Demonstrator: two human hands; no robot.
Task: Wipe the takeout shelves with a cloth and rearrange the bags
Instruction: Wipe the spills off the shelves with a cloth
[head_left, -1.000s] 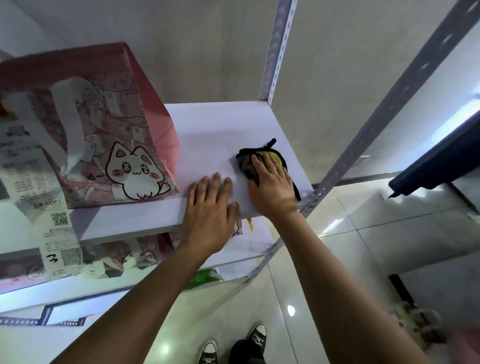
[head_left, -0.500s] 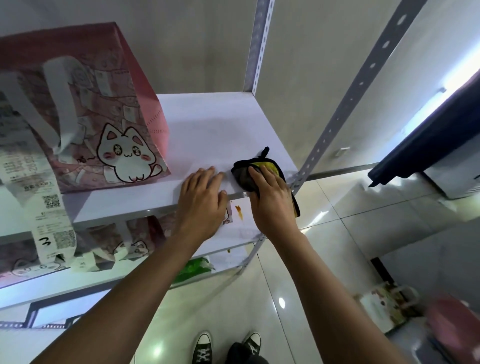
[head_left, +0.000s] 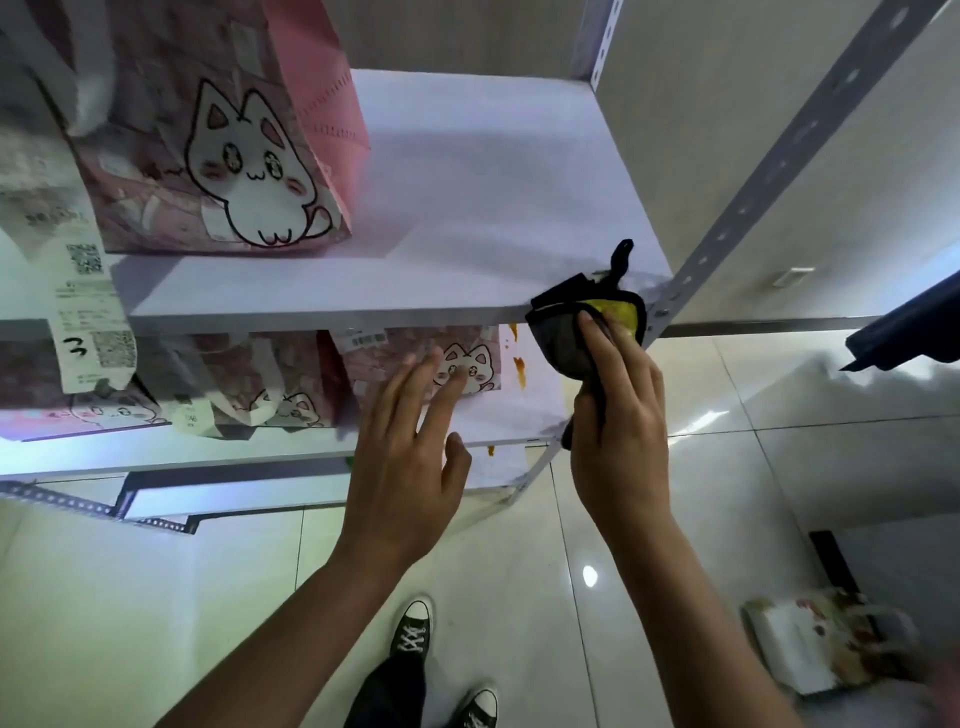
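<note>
Wiping is midway: the right hand (head_left: 618, 415) clamps the cloth (head_left: 582, 332) over the upper shelf (head_left: 467, 208) front corner at centre right, while orange stains (head_left: 519, 371) remain on the lower shelf (head_left: 498, 421). The left hand (head_left: 410, 457) hovers spread, holding nothing. Pink cat bags (head_left: 249, 156) at upper left crowd the unwiped surface.

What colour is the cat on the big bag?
White, pink ears and cheeks, on the pink bag; head view.
</note>
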